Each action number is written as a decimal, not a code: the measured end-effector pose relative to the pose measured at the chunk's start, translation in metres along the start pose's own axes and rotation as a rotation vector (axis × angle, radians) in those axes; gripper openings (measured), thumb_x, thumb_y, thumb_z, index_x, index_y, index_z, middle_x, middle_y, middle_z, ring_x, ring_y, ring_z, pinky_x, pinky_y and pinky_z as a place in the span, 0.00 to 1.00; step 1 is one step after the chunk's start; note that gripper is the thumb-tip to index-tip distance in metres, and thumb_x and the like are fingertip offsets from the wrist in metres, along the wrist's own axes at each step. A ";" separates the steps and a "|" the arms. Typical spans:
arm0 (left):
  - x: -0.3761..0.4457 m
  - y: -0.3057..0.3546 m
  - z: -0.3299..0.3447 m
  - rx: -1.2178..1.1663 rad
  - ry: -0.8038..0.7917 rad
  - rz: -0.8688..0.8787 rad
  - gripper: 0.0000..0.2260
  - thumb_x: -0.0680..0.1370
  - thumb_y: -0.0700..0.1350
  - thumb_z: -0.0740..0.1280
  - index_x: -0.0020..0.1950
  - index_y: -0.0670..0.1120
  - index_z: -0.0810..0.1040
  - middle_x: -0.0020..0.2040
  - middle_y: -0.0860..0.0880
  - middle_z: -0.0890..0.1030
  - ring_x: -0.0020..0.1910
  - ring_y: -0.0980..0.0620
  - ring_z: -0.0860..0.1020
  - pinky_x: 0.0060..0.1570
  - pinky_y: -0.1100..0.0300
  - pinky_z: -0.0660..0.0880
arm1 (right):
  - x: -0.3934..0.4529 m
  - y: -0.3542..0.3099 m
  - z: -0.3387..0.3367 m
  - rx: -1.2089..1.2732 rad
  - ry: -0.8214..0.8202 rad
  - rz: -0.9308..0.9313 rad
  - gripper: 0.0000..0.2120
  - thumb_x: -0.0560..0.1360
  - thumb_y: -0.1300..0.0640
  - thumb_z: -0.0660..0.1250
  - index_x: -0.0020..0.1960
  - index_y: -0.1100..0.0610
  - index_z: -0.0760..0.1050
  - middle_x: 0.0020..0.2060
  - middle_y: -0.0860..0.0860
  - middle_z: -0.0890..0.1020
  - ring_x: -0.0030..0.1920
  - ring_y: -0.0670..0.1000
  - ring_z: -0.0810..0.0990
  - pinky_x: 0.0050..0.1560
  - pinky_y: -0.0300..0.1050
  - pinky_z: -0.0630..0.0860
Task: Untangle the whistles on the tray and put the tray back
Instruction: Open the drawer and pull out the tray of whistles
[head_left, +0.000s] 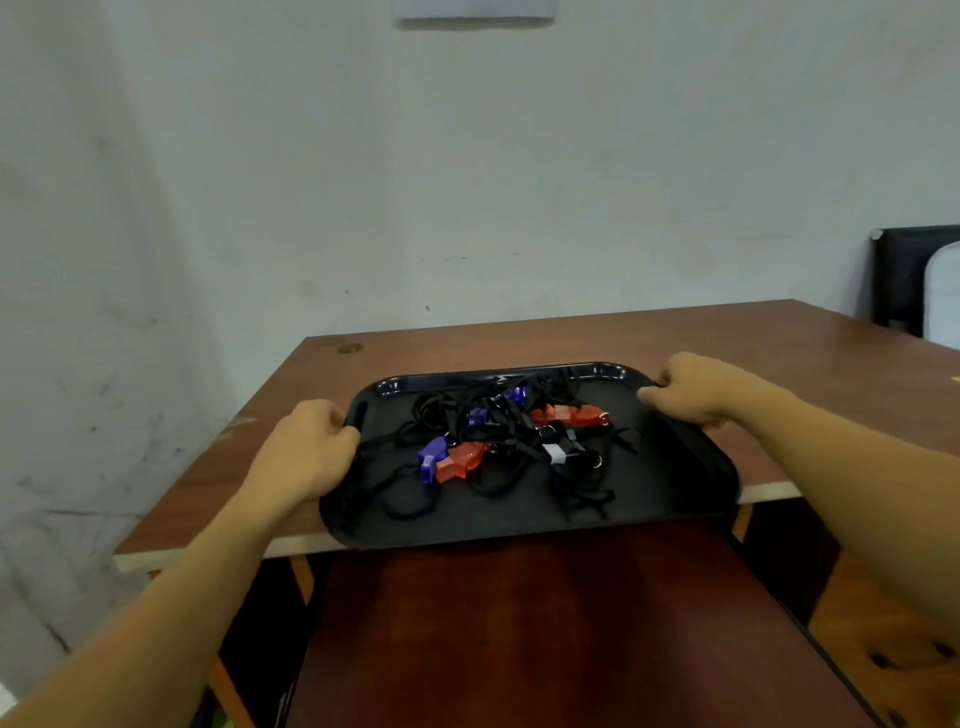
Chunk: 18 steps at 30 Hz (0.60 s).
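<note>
A black tray (670, 483) sits at the front edge of a brown wooden table (753, 343), its near rim jutting past the edge. On it lies a tangle of black lanyards (498, 431) with several whistles: a blue whistle (431, 457) beside a red whistle (462, 462) at the front left, another red whistle (571, 415) at the right, more blue ones behind, and a black-and-white whistle (556, 452). My left hand (306, 447) grips the tray's left rim. My right hand (691, 387) grips the far right rim.
A white wall rises behind the table. A dark monitor-like object (904, 275) and a pale object stand at the far right. Below the table's front edge is a dark reddish surface (545, 623).
</note>
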<state>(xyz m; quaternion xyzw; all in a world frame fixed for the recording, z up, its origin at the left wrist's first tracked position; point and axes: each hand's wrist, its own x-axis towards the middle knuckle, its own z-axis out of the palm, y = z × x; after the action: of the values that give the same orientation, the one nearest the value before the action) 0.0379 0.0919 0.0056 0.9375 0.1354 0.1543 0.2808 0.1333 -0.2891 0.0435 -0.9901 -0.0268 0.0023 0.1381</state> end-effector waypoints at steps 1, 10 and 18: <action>0.017 0.003 0.007 0.020 -0.001 -0.006 0.08 0.77 0.41 0.63 0.40 0.39 0.75 0.39 0.35 0.80 0.33 0.44 0.74 0.34 0.55 0.69 | 0.015 -0.004 0.006 0.007 0.024 0.016 0.18 0.80 0.46 0.62 0.41 0.59 0.72 0.35 0.56 0.78 0.35 0.57 0.79 0.39 0.45 0.76; 0.114 -0.008 0.071 0.149 -0.073 -0.084 0.06 0.80 0.45 0.60 0.46 0.43 0.72 0.42 0.43 0.78 0.39 0.43 0.78 0.37 0.53 0.75 | 0.116 -0.020 0.063 0.094 0.131 0.085 0.16 0.80 0.45 0.61 0.54 0.58 0.75 0.41 0.53 0.78 0.40 0.54 0.77 0.42 0.48 0.76; 0.154 -0.018 0.089 0.327 -0.069 0.007 0.08 0.81 0.48 0.61 0.44 0.45 0.71 0.38 0.45 0.78 0.35 0.44 0.79 0.38 0.48 0.81 | 0.149 -0.025 0.089 -0.130 0.213 0.038 0.22 0.80 0.42 0.60 0.62 0.59 0.72 0.60 0.58 0.74 0.63 0.61 0.71 0.54 0.54 0.75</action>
<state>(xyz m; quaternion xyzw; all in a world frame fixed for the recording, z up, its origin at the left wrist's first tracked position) 0.2087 0.1163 -0.0423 0.9760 0.1458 0.0987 0.1285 0.2799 -0.2323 -0.0350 -0.9919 0.0067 -0.1019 0.0758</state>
